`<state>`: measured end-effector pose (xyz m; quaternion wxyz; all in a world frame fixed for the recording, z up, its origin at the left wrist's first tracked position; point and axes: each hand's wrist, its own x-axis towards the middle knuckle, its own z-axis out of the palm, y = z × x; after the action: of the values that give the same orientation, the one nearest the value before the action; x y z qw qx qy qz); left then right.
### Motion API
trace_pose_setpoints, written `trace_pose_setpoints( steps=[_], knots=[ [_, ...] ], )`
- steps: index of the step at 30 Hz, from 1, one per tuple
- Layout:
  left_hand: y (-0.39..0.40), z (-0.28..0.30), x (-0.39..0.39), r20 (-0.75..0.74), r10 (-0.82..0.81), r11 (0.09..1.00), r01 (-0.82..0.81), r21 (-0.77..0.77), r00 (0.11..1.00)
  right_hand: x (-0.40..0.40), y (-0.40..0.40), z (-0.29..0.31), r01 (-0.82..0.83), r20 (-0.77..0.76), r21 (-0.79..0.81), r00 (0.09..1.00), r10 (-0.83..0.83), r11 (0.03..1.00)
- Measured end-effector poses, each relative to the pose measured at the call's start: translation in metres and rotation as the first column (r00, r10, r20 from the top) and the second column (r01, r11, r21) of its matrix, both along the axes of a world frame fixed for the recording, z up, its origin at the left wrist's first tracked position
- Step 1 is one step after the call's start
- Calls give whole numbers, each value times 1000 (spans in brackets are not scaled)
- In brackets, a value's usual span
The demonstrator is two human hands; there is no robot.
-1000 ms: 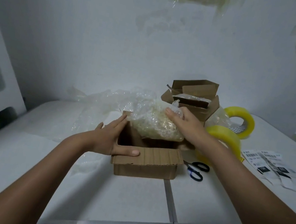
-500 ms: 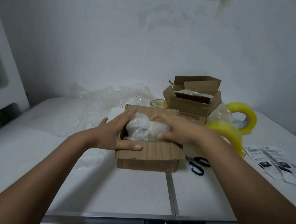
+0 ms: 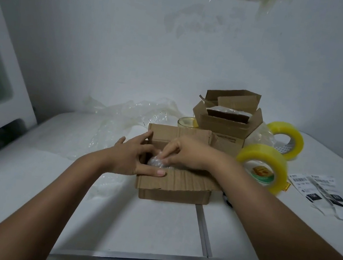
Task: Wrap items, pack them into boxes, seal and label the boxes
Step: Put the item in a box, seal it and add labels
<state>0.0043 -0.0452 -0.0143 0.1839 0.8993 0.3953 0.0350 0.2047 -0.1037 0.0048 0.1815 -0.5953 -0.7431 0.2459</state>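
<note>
corrugated brown card is what you are working in: the small open box [image 3: 176, 175] sits at the middle of the desk [image 3: 151, 227], its near flap folded out towards you and its far flap standing up at 12 o'clock. the bubble-wrapped item [image 3: 155, 161] is down inside the box, only a patch of it showing between your hands. your left hand [image 3: 132, 157] steadies the box at its 9 o'clock side, fingers spread over the rim and the thumb laid flat along the near flap, gripping nothing. your right hand [image 3: 181, 153] comes in from 3 o'clock with fingers curled down onto the bundle, pressing it in. the step looks like seating the wrapped piece. push evenly on the top of the bundle rather than at one corner, so the wrap compresses without tearing, and keep the left hand bracing the wall so the box does not slide. get it below the rim before you fold any flap, or the lid will bulge under tape. the tape roll [image 3: 262, 165] stands at 3 o'clock just beside the box, a second roll [image 3: 286, 139] behind it, and the labels [image 3: 317, 190] lie further right, all near for sealing.
</note>
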Motion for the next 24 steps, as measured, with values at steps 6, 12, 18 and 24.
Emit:
trace_pose_setpoints(
  steps=[6,12,18,24],
  knots=[
    [4,6,1,-56,10,1000,-9,8,998,1,-2,17,1,118,-166,993,19,986],
    [-4,13,-4,89,-1,990,13,-137,996,10,-2,1,47,-135,-67,989,-56,997],
    [21,23,-49,445,422,895,-442,-64,790,7,9,-6,106,-161,-65,980,-115,992],
    [27,-37,-49,-349,252,965,-263,16,903,6,6,-11,105,-176,-16,979,-106,994]
  ],
)
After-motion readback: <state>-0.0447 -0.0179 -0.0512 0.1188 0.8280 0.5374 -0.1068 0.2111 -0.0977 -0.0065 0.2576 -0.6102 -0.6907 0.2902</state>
